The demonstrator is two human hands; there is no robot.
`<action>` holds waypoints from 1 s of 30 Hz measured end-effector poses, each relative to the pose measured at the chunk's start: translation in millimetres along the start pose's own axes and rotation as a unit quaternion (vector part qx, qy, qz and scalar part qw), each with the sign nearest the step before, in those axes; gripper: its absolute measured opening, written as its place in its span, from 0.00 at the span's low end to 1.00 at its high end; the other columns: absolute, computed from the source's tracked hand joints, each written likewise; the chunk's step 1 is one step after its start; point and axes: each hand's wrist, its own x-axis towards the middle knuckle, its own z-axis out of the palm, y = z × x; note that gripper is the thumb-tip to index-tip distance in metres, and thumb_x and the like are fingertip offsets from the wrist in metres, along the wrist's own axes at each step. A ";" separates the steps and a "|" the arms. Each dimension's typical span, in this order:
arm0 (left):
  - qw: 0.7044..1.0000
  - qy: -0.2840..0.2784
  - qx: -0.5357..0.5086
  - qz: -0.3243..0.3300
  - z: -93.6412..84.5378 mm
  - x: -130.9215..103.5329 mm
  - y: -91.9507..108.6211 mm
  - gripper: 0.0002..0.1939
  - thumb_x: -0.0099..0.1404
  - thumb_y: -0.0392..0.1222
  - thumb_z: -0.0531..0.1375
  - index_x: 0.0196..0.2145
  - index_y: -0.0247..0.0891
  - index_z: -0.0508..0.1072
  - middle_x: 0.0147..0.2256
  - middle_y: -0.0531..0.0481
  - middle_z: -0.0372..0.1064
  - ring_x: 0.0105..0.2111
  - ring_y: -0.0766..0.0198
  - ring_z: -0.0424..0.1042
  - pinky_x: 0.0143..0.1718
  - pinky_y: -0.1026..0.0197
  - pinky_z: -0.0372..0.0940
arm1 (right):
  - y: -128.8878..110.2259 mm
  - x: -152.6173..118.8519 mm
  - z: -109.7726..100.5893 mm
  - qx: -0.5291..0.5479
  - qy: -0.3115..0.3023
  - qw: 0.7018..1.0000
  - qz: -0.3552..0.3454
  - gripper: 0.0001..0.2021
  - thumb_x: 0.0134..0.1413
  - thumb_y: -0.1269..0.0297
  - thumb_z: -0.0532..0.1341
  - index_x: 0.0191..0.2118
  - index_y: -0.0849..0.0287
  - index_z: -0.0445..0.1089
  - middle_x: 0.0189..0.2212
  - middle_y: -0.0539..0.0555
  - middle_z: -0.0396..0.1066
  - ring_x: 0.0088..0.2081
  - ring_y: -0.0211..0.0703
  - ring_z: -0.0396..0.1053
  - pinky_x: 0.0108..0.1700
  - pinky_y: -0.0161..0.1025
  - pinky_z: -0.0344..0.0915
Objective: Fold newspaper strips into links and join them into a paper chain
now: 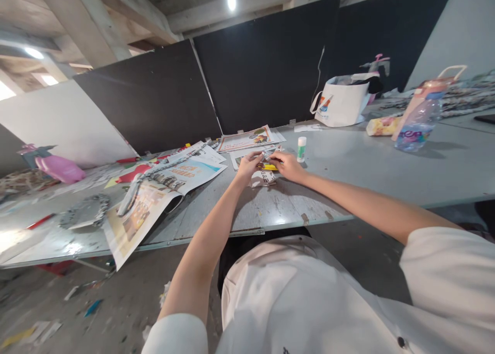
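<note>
My left hand (250,164) and my right hand (288,166) are close together over the table, fingers pinched. Between their fingertips is a small whitish piece of paper (266,158), its shape hard to make out. Just below it lies a yellow object (269,166), partly covered by my fingers. Under the hands, a sheet with dark printed characters (263,178) rests near the table's front edge. A glue stick (301,149) with a green and white label stands upright beside my right hand.
Open magazines (185,173) lie left, one overhanging the front edge. Behind my hands are more printed sheets (247,139). A grey braided ring (85,210) and pink spray bottle (62,168) sit far left. A white bag (342,102) and plastic bottle (417,127) stand right.
</note>
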 end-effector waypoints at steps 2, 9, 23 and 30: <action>1.000 -0.007 0.003 0.006 -0.7 0.2 -1.0 0.15 0.67 0.41 0.77 0.48 0.35 0.81 0.31 0.51 0.77 0.27 0.69 0.75 0.38 0.62 0.73 | -0.1 0.2 -0.1 0.010 0.006 1.000 0.017 0.20 0.76 0.43 0.60 0.42 0.53 0.79 0.40 0.58 0.83 0.41 0.54 0.77 0.49 0.50 0.72; 0.999 -0.022 0.026 0.033 -3.5 0.7 -4.3 0.19 0.64 0.44 0.79 0.49 0.36 0.83 0.36 0.48 0.81 0.31 0.68 0.77 0.40 0.63 0.73 | -0.6 0.1 -1.2 0.037 0.006 0.998 0.053 0.25 0.73 0.35 0.61 0.40 0.54 0.78 0.36 0.56 0.81 0.38 0.53 0.75 0.44 0.48 0.70; 0.998 -0.027 0.016 0.052 -2.2 1.3 -5.7 0.18 0.62 0.43 0.79 0.47 0.34 0.87 0.34 0.49 0.82 0.31 0.69 0.74 0.41 0.62 0.70 | -2.6 -0.6 -2.1 0.046 -0.023 0.997 0.053 0.22 0.73 0.39 0.62 0.38 0.54 0.76 0.32 0.54 0.78 0.35 0.49 0.71 0.40 0.46 0.67; 0.999 -0.018 0.011 0.037 -1.0 1.2 -4.4 0.14 0.63 0.40 0.78 0.45 0.35 0.87 0.39 0.47 0.83 0.33 0.69 0.76 0.41 0.62 0.71 | -1.9 -0.3 -0.6 0.049 -0.017 0.997 0.059 0.22 0.73 0.40 0.62 0.39 0.54 0.76 0.32 0.53 0.76 0.34 0.49 0.70 0.39 0.45 0.67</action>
